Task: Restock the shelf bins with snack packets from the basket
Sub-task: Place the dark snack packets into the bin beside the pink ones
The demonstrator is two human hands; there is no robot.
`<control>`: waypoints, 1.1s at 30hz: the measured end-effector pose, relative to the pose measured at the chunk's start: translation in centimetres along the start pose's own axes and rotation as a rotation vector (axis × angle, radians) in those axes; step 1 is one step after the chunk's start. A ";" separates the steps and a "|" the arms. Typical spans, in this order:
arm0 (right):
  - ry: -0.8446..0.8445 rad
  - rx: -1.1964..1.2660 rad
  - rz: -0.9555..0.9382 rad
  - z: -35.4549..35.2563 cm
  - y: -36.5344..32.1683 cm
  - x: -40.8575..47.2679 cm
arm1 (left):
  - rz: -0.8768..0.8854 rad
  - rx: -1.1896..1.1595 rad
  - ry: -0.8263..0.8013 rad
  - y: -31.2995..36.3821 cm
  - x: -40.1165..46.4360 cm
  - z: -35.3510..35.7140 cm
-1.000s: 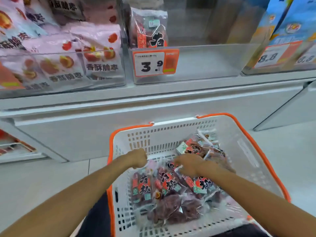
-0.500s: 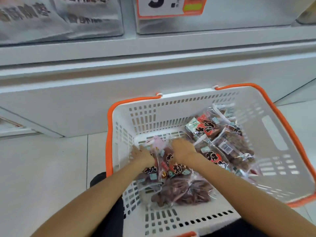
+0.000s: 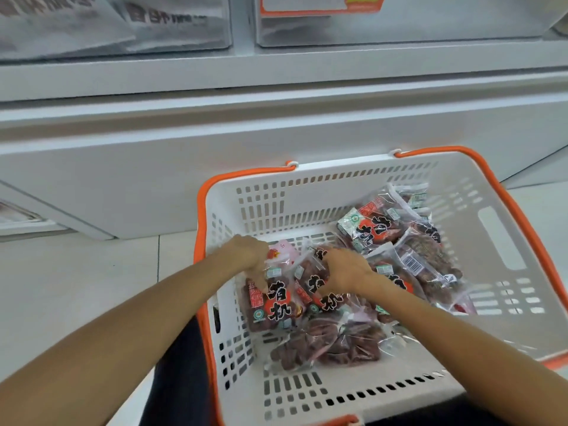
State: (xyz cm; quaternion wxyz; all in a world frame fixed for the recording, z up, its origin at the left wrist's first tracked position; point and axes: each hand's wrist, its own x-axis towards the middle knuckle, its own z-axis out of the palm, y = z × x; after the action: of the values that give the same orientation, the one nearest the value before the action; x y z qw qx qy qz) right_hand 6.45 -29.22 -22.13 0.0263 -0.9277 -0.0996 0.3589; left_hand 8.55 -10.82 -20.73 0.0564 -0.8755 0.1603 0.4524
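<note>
Presently, location: snack packets (image 3: pixel 353 290) lie heaped in the white, orange-rimmed basket (image 3: pixel 307 186) on the floor, below the shelf bins (image 3: pixel 399 26).
Left hand: left hand (image 3: pixel 250 256) has fingers curled onto the top edge of a packet (image 3: pixel 270 299) at the heap's left side.
Right hand: right hand (image 3: pixel 345 269) grasps the neighbouring packet (image 3: pixel 316 282) near its upper edge.
Handling, judged: clear film pouches of loose dark red fruit; light, soft, shape-shifting, somewhat slippery.
Hold point, judged: the flat sealed top edge, pinched firmly; the contents will sag below.
Risk, judged: overlapping packets may drag along or slide off.
</note>
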 end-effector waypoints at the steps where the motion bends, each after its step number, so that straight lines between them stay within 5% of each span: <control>1: 0.006 0.055 -0.006 -0.3 0.3 -0.1 | 0.028 -0.050 -0.009 -0.2 -0.4 -0.1; 5: 0.111 0.316 -0.007 -3.0 1.9 -2.0 | 0.093 -0.357 0.015 -1.3 -1.7 -0.3; 10: 0.184 0.727 -0.008 -7.4 4.2 -6.8 | 0.081 -0.661 0.321 -2.1 -5.4 -2.3; 14: 0.263 0.913 -0.088 -11.7 5.1 -12.3 | 0.073 -1.013 0.388 -2.0 -10.9 -6.7; 20: 0.250 0.916 -0.223 -17.5 5.0 -19.9 | 0.172 -1.044 0.557 -0.1 -20.2 -12.1; 33: 0.590 1.113 -0.325 -30.5 3.0 -27.7 | 0.272 -0.968 0.845 1.3 -33.1 -25.4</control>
State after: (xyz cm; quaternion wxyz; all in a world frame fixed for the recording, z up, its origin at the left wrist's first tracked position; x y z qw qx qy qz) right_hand 7.41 -37.05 18.37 0.5832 -0.8081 -0.0265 0.0783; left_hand 9.89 -10.61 20.98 -0.4692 -0.8763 0.0563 0.0938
